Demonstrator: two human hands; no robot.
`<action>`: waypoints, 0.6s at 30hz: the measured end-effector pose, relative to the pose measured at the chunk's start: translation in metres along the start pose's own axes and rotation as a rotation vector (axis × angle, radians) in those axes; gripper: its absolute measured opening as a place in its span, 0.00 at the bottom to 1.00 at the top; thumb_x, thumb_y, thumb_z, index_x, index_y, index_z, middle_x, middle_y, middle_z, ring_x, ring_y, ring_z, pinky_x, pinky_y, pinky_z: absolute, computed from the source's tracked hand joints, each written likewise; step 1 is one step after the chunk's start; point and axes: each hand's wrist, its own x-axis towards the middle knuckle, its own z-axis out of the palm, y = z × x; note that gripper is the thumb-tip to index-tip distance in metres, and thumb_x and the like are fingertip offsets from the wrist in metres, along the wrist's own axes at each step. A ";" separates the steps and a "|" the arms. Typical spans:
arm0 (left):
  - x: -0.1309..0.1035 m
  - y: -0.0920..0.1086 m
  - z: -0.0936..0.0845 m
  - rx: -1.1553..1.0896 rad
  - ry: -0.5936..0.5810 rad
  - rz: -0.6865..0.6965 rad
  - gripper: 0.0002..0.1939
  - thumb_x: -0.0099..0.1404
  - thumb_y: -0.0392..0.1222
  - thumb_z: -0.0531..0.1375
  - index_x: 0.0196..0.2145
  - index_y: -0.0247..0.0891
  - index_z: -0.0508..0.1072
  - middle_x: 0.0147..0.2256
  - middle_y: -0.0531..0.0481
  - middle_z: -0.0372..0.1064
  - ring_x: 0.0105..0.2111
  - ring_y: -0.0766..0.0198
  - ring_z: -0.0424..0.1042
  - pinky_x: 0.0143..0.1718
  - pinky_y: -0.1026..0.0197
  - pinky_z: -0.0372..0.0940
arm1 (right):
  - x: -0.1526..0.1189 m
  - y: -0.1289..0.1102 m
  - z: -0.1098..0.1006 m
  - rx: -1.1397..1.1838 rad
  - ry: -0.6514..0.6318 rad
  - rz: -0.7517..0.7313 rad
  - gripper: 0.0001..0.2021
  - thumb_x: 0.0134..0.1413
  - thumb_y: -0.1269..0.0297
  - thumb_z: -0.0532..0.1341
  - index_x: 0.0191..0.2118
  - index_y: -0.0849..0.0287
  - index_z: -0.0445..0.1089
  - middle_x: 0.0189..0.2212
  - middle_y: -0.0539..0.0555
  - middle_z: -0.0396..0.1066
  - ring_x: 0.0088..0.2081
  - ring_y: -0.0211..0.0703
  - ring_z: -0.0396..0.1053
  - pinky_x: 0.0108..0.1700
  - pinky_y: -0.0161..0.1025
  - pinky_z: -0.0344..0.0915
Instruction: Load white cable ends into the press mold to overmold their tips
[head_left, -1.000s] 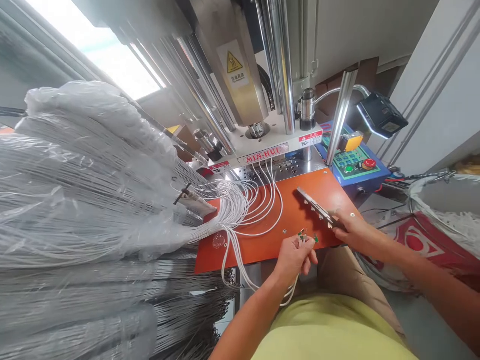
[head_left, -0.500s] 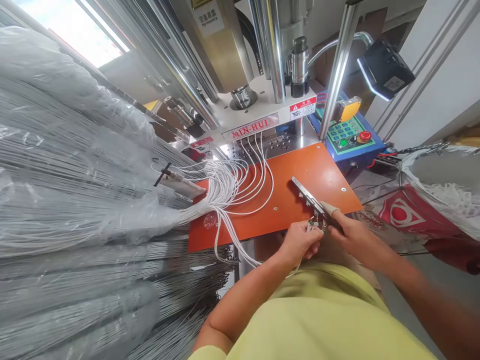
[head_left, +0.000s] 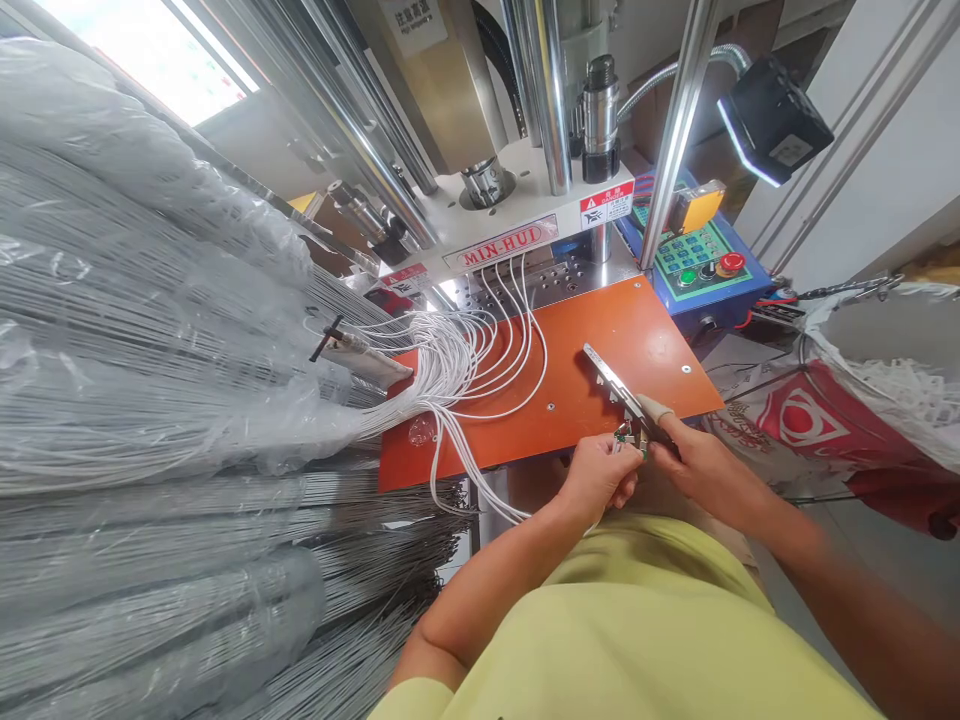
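My left hand (head_left: 604, 472) is closed, pinching small cable connectors (head_left: 624, 437) with silver and green parts at the ends of white cables (head_left: 480, 478). My right hand (head_left: 701, 465), its thumb covered in a beige finger cot (head_left: 655, 407), grips the near end of a long metal mould bar (head_left: 613, 378). Small light pieces jut from the bar's left edge. Both hands meet above the front edge of an orange board (head_left: 577, 360), with the connectors against the bar's near end. My fingers partly hide that contact.
A press marked MIN-HUI (head_left: 510, 248) stands behind the board, with several white cables running beneath it. Plastic-wrapped cable bundles (head_left: 187, 300) fill the left. At right are a blue control box (head_left: 709, 265), a black lamp (head_left: 784, 125) and a bag of white scraps (head_left: 892, 385).
The view has shifted slightly. Both hands still hold the connectors and the mould bar close together, with the bar tilted slightly differently.
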 end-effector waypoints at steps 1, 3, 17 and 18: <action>0.000 0.000 0.000 0.005 0.008 -0.001 0.16 0.53 0.50 0.63 0.21 0.39 0.62 0.11 0.60 0.58 0.09 0.76 0.50 0.12 0.68 0.45 | 0.000 0.000 0.000 -0.003 0.005 -0.011 0.23 0.60 0.61 0.49 0.60 0.56 0.62 0.22 0.46 0.63 0.22 0.39 0.62 0.26 0.34 0.57; 0.000 0.000 0.001 0.010 0.016 0.005 0.16 0.53 0.49 0.63 0.20 0.40 0.61 0.11 0.60 0.57 0.09 0.76 0.50 0.12 0.68 0.45 | -0.001 0.001 0.000 0.002 0.006 -0.032 0.23 0.60 0.62 0.49 0.60 0.55 0.61 0.23 0.46 0.64 0.22 0.39 0.62 0.26 0.34 0.57; 0.004 -0.005 0.000 0.030 0.010 -0.015 0.15 0.54 0.48 0.63 0.22 0.38 0.62 0.14 0.57 0.63 0.10 0.74 0.56 0.12 0.70 0.46 | -0.008 0.006 0.006 -0.015 -0.028 -0.088 0.28 0.63 0.63 0.45 0.68 0.58 0.48 0.44 0.59 0.72 0.43 0.50 0.71 0.43 0.41 0.66; 0.003 -0.006 -0.002 0.063 -0.038 0.013 0.16 0.56 0.50 0.63 0.24 0.38 0.62 0.16 0.56 0.66 0.11 0.74 0.59 0.12 0.70 0.48 | -0.010 0.008 0.005 0.005 -0.058 -0.113 0.27 0.64 0.62 0.46 0.68 0.58 0.48 0.44 0.58 0.72 0.44 0.49 0.71 0.44 0.42 0.66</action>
